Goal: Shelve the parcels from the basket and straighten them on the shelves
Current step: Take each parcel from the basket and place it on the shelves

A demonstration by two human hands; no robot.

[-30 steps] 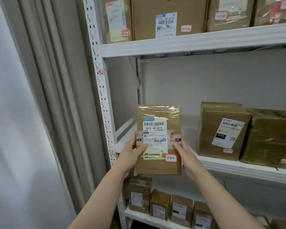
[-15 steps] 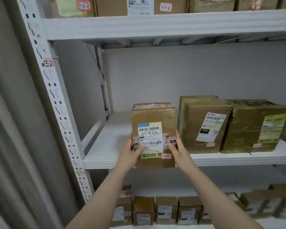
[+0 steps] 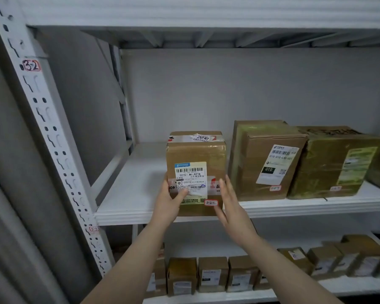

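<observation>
Shelf post [image 3: 32, 66] wearing "3-2" tag at far left. Left hand [image 3: 169, 199] gripping parcel [image 3: 195, 172], thumb lying across its label, other fingers hidden behind left side. Parcel standing upright at front edge of middle shelf [image 3: 127, 207], left of two larger boxes [image 3: 266, 159]. Right hand [image 3: 229, 205] hovering beside parcel's right face, fingers straight, slightly spread; contact unclear.

Perforated white upright [image 3: 44, 128] carries a red-bordered "3-2" tag [image 3: 31, 65]. Grey curtain [image 3: 7, 194] hangs left. Grey wall [image 3: 250, 88] behind.
</observation>
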